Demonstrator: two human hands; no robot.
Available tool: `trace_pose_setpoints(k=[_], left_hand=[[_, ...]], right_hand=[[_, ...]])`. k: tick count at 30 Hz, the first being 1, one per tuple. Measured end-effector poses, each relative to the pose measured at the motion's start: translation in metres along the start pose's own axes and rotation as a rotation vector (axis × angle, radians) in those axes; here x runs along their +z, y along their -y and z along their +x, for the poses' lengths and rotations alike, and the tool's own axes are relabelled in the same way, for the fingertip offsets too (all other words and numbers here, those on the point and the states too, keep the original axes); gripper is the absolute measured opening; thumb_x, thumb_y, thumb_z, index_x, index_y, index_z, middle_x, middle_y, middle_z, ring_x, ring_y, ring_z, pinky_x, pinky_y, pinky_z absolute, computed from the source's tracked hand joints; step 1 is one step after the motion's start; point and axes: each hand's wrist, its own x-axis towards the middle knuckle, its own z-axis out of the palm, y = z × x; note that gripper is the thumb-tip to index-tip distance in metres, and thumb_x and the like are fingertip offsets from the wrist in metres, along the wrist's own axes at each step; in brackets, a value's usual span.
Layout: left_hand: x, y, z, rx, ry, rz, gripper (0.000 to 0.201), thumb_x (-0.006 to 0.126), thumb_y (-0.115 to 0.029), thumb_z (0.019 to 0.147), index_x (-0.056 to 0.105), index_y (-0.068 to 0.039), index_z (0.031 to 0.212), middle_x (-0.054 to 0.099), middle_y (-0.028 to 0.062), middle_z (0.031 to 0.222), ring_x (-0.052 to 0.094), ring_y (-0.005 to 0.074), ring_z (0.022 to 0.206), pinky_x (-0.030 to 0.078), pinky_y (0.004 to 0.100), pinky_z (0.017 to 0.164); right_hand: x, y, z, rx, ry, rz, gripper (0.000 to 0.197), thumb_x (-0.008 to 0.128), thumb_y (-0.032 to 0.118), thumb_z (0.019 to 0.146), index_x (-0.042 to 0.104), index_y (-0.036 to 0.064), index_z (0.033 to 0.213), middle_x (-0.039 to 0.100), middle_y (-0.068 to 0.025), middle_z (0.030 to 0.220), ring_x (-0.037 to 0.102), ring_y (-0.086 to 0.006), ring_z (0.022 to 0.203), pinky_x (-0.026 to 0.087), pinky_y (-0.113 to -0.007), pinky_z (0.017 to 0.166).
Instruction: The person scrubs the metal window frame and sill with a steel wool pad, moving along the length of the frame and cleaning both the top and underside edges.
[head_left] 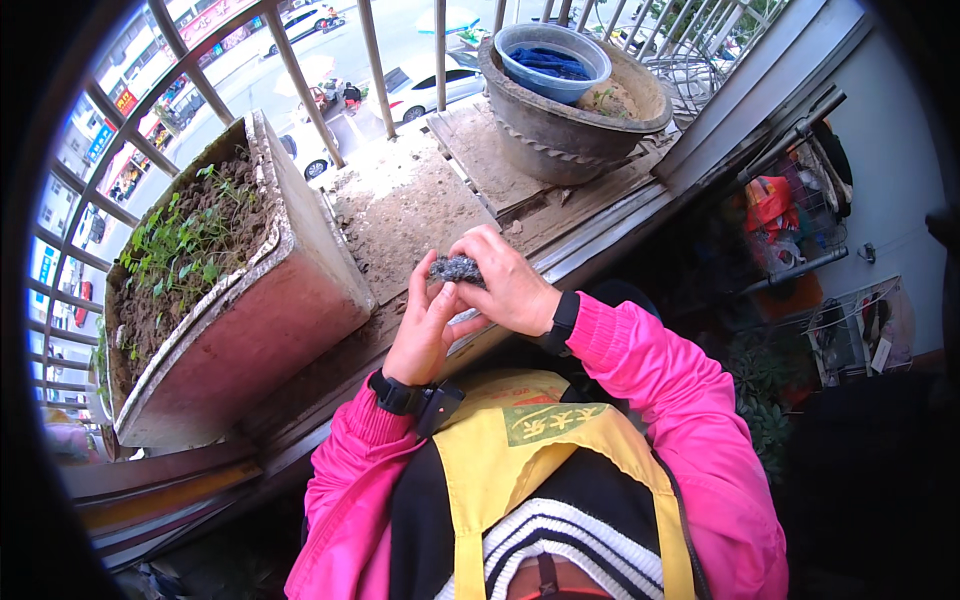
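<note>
Between my two hands is a small dark grey wad (457,269) with a rough, speckled surface, like a steel wool scrubber. My right hand (512,282) grips it from above and the right, with fingers bent round it. My left hand (422,328) pinches it from the left and below, its thumb near the wad's lower edge. Both hands are in front of my body, over the near edge of a dusty ledge (390,205). The wad's underside is hidden by my fingers.
Left of my hands stands a large planter (290,330) with soil and green seedlings (190,240). A round clay pot (560,140) at the back holds a plastic basin (597,55) with dark blue cloth. Metal bars (290,75) fence the ledge. Wire baskets (800,215) hang at right.
</note>
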Motion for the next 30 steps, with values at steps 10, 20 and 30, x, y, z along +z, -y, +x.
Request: trace_pose_setpoints(k=[10, 20, 30], left_hand=[[-0.016, -0.011, -0.009, 0.125, -0.187, 0.1, 0.046, 0.048, -0.014, 0.094, 0.029, -0.015, 0.136, 0.051, 0.0081, 0.116, 0.054, 0.0189, 0.102, 0.047, 0.0445, 0.09], [-0.031, -0.014, -0.032, 0.091, -0.19, 0.073, 0.051, 0.049, -0.014, 0.092, 0.028, -0.014, 0.138, 0.05, 0.0086, 0.116, 0.054, 0.02, 0.103, 0.046, 0.0443, 0.091], [-0.037, -0.021, -0.048, 0.077, -0.128, 0.047, 0.055, 0.051, -0.015, 0.09, 0.026, -0.011, 0.139, 0.047, 0.0096, 0.12, 0.054, 0.0209, 0.106, 0.046, 0.0445, 0.093]], right_hand=[[-0.017, -0.016, -0.014, 0.001, 0.048, 0.067, 0.043, 0.07, 0.024, 0.079, 0.056, -0.0016, 0.11, 0.057, -0.0198, 0.105, 0.058, -0.0343, 0.099, 0.046, -0.039, 0.089], [-0.007, -0.061, -0.056, 0.318, 0.053, -0.706, 0.026, 0.064, 0.027, 0.082, 0.064, 0.0006, 0.084, 0.058, -0.0151, 0.091, 0.053, -0.0334, 0.095, 0.046, -0.041, 0.083], [0.026, -0.025, -0.037, 0.484, 0.084, -0.731, 0.056, 0.073, 0.049, 0.072, 0.065, -0.0047, 0.085, 0.057, -0.0197, 0.096, 0.052, -0.034, 0.098, 0.047, -0.039, 0.086]])
